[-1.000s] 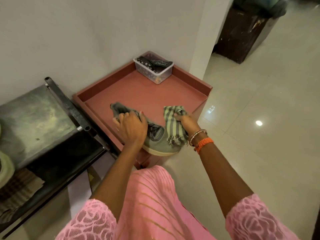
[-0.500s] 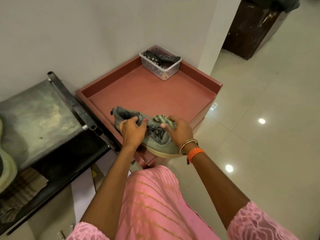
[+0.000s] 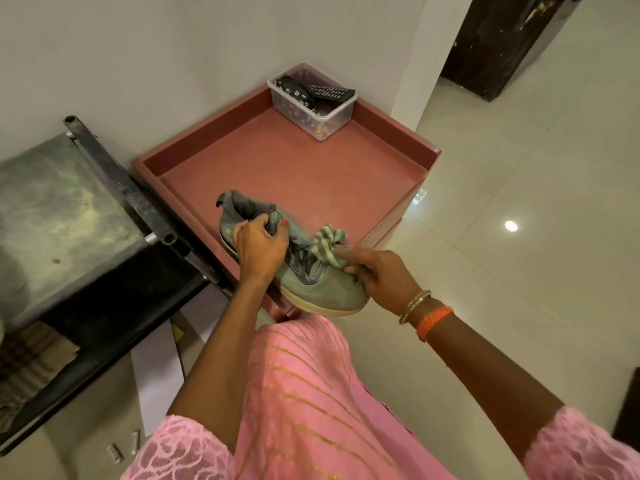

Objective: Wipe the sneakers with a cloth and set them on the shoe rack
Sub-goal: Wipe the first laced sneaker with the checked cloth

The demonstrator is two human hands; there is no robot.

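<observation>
From the head view, a grey-green suede sneaker with a pale rubber sole (image 3: 313, 287) lies across the near corner of a reddish-brown table with a raised rim (image 3: 398, 133), its heel over the table surface and its toe jutting past the near edge toward the person. The left hand (image 3: 261, 245) grips the sneaker at the collar, fingers curled round the opening and the thumb with a red-painted nail hooked over the tongue side. The right hand (image 3: 381, 275) pinches a green-and-white striped cloth (image 3: 327, 245), bunched and pressed against the laces at the middle of the shoe; the fingers of this hand look a little blurred. Thin metal bangles (image 3: 414, 304) and an orange woven band (image 3: 434, 320) sit on the right wrist. At the far corner of the table, against the white wall, stands a clear plastic box (image 3: 332, 123) holding black remote controls (image 3: 332, 93). To the left, touching the table's left edge, is a dark metal shoe rack (image 3: 114, 181) with a scuffed grey top shelf and a darker shelf beneath. A pink garment with gold stripes (image 3: 304, 393) fills the bottom of the view, above glossy cream floor tiles (image 3: 519, 237)
</observation>
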